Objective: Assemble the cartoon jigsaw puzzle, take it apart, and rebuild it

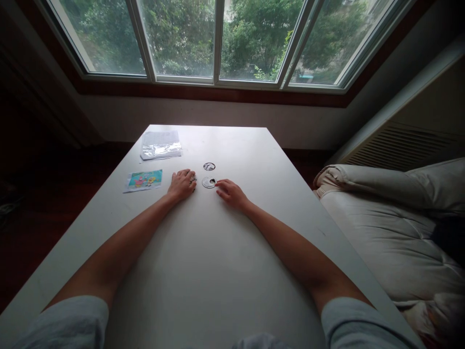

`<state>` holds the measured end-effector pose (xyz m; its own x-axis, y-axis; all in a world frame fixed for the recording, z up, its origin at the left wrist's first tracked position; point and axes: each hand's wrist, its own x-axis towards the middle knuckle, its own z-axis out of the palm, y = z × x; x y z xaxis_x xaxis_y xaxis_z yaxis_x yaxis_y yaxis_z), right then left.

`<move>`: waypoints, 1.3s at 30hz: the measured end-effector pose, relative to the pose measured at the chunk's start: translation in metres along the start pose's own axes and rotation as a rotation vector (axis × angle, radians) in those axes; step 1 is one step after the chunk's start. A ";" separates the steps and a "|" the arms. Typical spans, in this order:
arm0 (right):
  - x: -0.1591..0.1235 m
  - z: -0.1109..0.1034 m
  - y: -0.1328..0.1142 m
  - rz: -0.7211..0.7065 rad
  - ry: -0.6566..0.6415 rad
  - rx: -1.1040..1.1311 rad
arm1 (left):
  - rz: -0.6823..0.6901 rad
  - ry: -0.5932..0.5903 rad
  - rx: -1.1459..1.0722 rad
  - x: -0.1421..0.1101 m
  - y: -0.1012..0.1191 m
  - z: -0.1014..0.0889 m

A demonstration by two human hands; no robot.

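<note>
My left hand (182,184) lies palm down on the white table (218,271), fingers stretched forward and apart. Several small dark-and-light pieces (193,180) show by its fingertips, partly covered by the hand. My right hand (233,195) rests with its thumb and fingers apart, the fingertips at the right edge of a round, flat, pale disc (206,182). On the right side of that disc is a small dark patch; I cannot make out what it is. Just beyond lies a second round piece (209,166), dark-rimmed with a grey and white surface.
A colourful cartoon picture sheet (145,180) lies left of my left hand. Farther back is a clear plastic sleeve with papers (161,144). A cream cushioned seat (381,232) stands along the right side, and a window (218,48) is beyond the table.
</note>
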<state>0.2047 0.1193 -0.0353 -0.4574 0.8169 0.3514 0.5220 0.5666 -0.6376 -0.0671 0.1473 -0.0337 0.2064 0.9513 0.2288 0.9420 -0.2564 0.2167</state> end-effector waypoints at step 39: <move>-0.001 -0.001 -0.003 0.008 -0.007 -0.002 | 0.042 -0.045 0.028 -0.002 -0.008 -0.006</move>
<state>0.2044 0.1167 -0.0331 -0.4579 0.8208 0.3415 0.5272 0.5600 -0.6391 -0.0769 0.1467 -0.0301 0.2575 0.9467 0.1938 0.9389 -0.2925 0.1813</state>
